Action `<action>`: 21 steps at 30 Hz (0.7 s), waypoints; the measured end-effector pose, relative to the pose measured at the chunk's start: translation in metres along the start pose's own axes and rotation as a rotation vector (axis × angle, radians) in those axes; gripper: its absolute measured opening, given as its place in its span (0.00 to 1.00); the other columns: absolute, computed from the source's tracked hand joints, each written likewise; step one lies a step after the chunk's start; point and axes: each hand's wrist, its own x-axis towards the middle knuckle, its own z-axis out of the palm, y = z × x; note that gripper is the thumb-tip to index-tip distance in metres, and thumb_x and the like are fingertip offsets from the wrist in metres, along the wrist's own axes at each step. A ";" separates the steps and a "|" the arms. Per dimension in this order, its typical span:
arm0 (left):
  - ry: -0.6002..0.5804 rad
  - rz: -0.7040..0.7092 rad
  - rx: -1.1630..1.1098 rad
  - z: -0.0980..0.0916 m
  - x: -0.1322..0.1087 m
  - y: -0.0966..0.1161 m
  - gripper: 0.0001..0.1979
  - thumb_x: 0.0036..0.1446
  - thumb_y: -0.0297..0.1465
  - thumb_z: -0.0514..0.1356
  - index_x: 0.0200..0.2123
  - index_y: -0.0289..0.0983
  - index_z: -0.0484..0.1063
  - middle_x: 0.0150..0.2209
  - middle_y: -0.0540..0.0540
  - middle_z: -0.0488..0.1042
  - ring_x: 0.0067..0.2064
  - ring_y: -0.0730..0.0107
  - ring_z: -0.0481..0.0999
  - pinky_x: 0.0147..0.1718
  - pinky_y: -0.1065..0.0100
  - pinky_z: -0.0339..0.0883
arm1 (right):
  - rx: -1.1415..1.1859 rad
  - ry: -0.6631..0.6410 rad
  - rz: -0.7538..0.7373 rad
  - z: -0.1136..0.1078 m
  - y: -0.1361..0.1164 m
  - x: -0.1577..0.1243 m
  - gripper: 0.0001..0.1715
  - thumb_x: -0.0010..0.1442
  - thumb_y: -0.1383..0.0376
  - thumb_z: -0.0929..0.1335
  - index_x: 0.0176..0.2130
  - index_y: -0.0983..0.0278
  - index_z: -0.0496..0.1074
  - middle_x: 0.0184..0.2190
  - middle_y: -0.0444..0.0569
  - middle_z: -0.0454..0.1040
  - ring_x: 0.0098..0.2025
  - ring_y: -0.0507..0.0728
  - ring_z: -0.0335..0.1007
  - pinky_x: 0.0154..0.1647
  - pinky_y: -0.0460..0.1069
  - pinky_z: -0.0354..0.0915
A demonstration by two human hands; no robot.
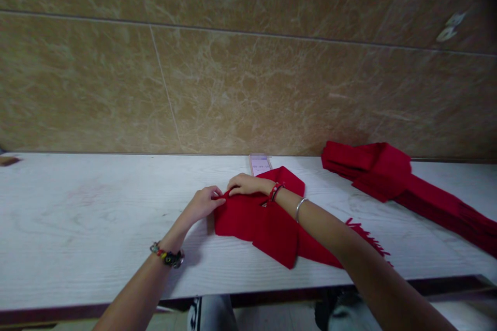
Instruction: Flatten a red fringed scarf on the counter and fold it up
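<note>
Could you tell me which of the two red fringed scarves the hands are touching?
The folded red fringed scarf at the table's front centre, under both hands; the other red scarf lies untouched at the right by the wall.

Folded scarf on table, second scarf far right

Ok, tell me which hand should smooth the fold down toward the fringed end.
Probably the right hand. It rests on top of the red scarf, its forearm lying along the cloth toward the fringe. The left hand pinches the scarf's left edge, so it can anchor.
</note>
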 end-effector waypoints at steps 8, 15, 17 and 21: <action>0.000 -0.083 -0.130 -0.002 -0.001 0.002 0.18 0.39 0.42 0.59 0.34 0.38 0.68 0.32 0.47 0.75 0.32 0.63 0.73 0.32 0.66 0.65 | -0.153 0.475 0.308 -0.043 0.054 -0.103 0.22 0.58 0.64 0.62 0.52 0.66 0.63 0.53 0.56 0.64 0.55 0.58 0.56 0.56 0.57 0.50; -0.146 -0.120 -0.137 -0.009 0.003 -0.009 0.24 0.33 0.46 0.62 0.33 0.35 0.70 0.30 0.46 0.76 0.34 0.59 0.73 0.33 0.66 0.65 | 0.070 0.331 0.728 -0.022 0.093 -0.147 0.15 0.54 0.64 0.65 0.40 0.69 0.72 0.40 0.55 0.74 0.39 0.57 0.69 0.41 0.50 0.62; -0.190 -0.112 -0.147 -0.010 0.003 -0.007 0.22 0.34 0.46 0.61 0.30 0.35 0.71 0.29 0.46 0.75 0.34 0.60 0.73 0.32 0.67 0.64 | 0.095 0.327 0.738 -0.020 0.098 -0.147 0.11 0.53 0.65 0.66 0.34 0.69 0.74 0.34 0.52 0.76 0.33 0.56 0.69 0.36 0.48 0.62; -0.175 -0.114 -0.136 -0.009 0.000 0.003 0.20 0.36 0.46 0.60 0.27 0.35 0.71 0.26 0.48 0.74 0.32 0.61 0.72 0.30 0.67 0.64 | 0.141 0.383 0.737 -0.024 0.102 -0.153 0.10 0.51 0.66 0.66 0.34 0.70 0.73 0.33 0.52 0.75 0.32 0.55 0.67 0.34 0.48 0.61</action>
